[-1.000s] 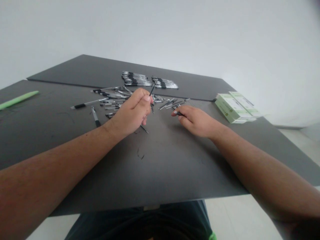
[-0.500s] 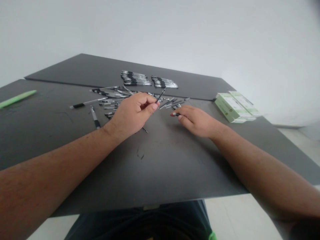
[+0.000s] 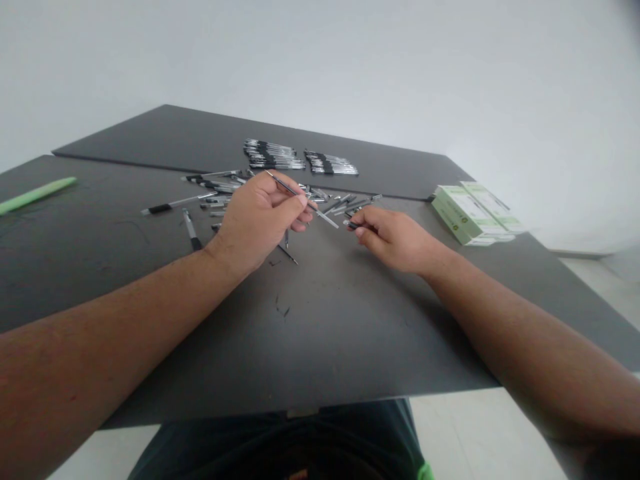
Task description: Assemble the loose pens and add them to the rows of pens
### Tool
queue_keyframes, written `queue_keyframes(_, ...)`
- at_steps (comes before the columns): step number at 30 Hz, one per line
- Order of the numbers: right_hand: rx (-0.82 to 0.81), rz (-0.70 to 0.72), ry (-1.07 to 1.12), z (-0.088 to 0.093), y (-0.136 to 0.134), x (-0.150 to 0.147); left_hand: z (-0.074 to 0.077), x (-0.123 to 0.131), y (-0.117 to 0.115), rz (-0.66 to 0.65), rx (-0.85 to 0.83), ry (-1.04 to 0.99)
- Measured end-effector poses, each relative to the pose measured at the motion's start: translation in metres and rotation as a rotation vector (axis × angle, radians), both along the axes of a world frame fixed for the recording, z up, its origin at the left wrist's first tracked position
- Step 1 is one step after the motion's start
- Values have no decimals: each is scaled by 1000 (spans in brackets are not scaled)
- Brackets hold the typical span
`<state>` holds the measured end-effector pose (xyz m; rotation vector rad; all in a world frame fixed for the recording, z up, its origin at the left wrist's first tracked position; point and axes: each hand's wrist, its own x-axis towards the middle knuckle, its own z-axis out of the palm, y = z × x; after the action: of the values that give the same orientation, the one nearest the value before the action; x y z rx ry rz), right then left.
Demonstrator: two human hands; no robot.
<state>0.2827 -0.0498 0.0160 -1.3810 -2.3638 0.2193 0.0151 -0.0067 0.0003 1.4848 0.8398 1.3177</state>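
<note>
My left hand (image 3: 260, 223) is closed in a pinch around a thin ink refill (image 3: 327, 217). The refill slants, its metal tip up to the left and its pale clear end down to the right, aimed toward the other hand. My right hand (image 3: 393, 240) is closed on a pen barrel (image 3: 352, 225), of which only a short dark and clear end shows; the fingers hide the rest. The two held pieces are apart. Behind and beneath the left hand lies a loose pile of pens and pen parts (image 3: 220, 187). Another refill (image 3: 289, 255) lies below the left wrist.
Two neat rows of pens, a left row (image 3: 274, 155) and a right row (image 3: 331, 163), lie on the rear table panel. Green-and-white boxes (image 3: 473, 213) stand at the right. A long green object (image 3: 37, 195) lies far left. A wall (image 3: 320, 67) rises behind the dark table (image 3: 320, 347).
The refill in my left hand has swung round, from pointing up to the right to sloping down to the right. The left fingers have shifted on it. My right hand has barely moved.
</note>
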Motion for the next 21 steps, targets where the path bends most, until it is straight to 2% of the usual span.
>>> queue_keyframes(7, -47, 6, 36, 2, -2, -3, 6, 5, -6, 10, -145, -75)
queue_keyframes(21, -68, 16, 24, 1, -3, -4, 6, 6, -7, 3, -158, -81)
